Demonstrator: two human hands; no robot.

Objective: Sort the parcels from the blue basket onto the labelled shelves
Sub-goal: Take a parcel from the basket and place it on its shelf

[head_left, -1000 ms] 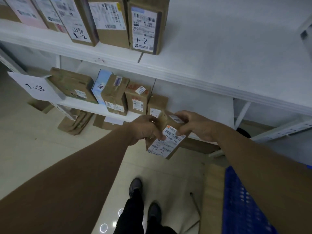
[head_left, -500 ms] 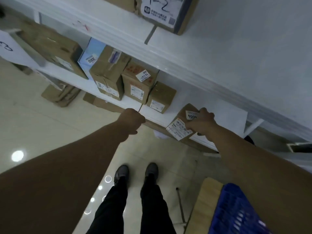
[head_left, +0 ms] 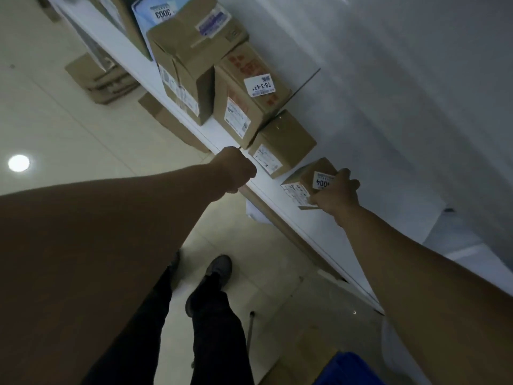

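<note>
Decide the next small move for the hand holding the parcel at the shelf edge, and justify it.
Probably slide the parcel further back on the shelf, grip unchanged: the right hand holds it at the front edge, beside a small box.

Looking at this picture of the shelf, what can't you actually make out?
Head view, the only one:
- Shipping label on the small parcel: the print is too small and blurred, and the right hand covers part of its number sticker.
- The blue basket: cut off by the bottom edge, contents unseen.
- The pale blue parcel stickered 3003: cut off by the top edge.
- The cardboard on the floor: partly hidden by the shelf.
</note>
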